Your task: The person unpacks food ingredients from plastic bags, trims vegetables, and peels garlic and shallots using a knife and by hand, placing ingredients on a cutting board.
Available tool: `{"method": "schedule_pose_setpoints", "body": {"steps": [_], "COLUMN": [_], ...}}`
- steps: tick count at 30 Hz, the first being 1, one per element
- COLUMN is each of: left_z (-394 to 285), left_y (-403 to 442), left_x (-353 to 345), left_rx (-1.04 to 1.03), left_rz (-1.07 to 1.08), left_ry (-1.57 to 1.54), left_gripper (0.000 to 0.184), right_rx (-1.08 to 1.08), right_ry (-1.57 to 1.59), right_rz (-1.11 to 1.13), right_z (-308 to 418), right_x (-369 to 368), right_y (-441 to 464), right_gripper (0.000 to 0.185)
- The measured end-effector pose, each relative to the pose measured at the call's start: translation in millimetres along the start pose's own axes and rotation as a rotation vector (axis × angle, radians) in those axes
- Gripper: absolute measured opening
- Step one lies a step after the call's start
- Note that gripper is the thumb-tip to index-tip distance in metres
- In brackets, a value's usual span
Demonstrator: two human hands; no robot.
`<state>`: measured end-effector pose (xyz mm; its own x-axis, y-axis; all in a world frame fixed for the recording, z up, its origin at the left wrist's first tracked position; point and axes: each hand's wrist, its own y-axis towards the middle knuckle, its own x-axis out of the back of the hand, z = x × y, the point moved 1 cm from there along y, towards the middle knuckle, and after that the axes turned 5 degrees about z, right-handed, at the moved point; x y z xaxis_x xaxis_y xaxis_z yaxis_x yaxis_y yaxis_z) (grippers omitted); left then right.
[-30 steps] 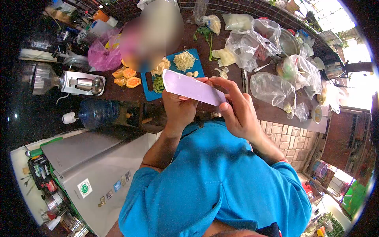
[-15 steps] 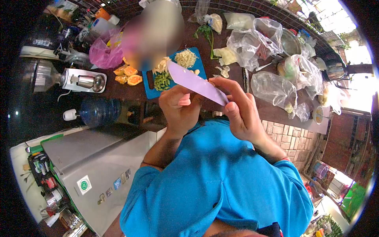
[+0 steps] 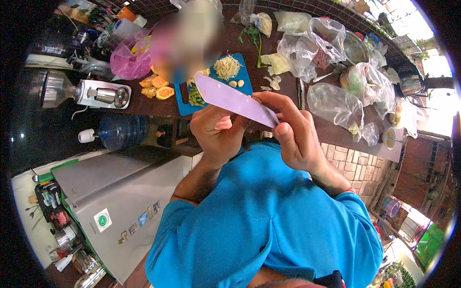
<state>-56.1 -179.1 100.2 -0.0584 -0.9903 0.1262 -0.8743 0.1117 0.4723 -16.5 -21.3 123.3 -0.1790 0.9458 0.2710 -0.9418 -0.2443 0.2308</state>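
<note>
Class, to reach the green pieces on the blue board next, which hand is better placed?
Likely the left hand: nearer the green pieces, while the right hand is farther along the purple blade.

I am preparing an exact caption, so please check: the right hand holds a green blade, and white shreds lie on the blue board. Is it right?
Only the blade's colour is wrong: the head view shows the right hand holding a purple blade. White shreds do lie on the blue board.
</note>
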Motion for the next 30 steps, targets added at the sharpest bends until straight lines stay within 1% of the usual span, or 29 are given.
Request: {"method": "schedule_pose_setpoints", "body": {"steps": [3, 5, 9, 12, 14, 15, 17, 19, 22, 24, 25, 27, 29, 30], "left_z": [4, 5, 12, 8, 5, 4, 3, 2, 1, 10, 17, 34, 48, 58], "left_y": [-2, -1, -1, 1, 3, 4, 6, 7, 8, 7, 6, 2, -6, -12], "left_x": [1, 1, 4, 3, 4, 5, 5, 5, 4, 3, 2, 0, 1, 1], "left_rx": [-0.04, -0.064, -0.151, -0.165, -0.189, -0.215, -0.235, -0.255, -0.23, -0.198, -0.196, 0.029, 0.056, 0.176], "left_rz": [0.002, 0.022, 0.041, 0.035, 0.052, 0.07, 0.086, 0.104, 0.113, 0.106, 0.103, 0.147, 0.178, 0.227], "left_ry": [-0.033, 0.001, 0.067, 0.068, 0.078, 0.087, 0.089, 0.091, 0.103, 0.032, 0.035, -0.243, -0.251, -0.318], "left_gripper": [0.006, 0.006, 0.008, 0.011, 0.008, 0.013, 0.015, 0.016, 0.016, 0.017, 0.017, 0.016, 0.018, 0.02], "right_rx": [-0.032, 0.004, 0.029, -0.008, -0.029, -0.029, -0.085, -0.077, -0.076, -0.085, -0.105, -0.126, -0.279, -0.254], "right_ry": [-0.005, -0.025, 0.002, 0.033, 0.03, 0.031, 0.039, 0.029, 0.032, 0.046, 0.113, 0.178, 0.258, 0.311], "right_rz": [0.016, 0.011, -0.005, 0.0, -0.007, -0.004, 0.012, 0.005, -0.028, -0.054, -0.066, -0.076, -0.063, -0.108], "right_z": [2, 3, 0, 3, 4, 5, 7, 6, 0, -7, -13, -22, -33, -42], "right_x": [2, 2, -1, -3, -4, -4, -4, -4, -7, -9, -10, -13, -16, -23], "right_y": [-2, -3, -4, -4, -4, -3, -1, 0, 4, 5, 5, 4, 1, 1], "right_gripper": [0.075, 0.052, 0.05, 0.046, 0.042, 0.042, 0.039, 0.039, 0.037, 0.037, 0.035, 0.034, 0.03, 0.027]}}
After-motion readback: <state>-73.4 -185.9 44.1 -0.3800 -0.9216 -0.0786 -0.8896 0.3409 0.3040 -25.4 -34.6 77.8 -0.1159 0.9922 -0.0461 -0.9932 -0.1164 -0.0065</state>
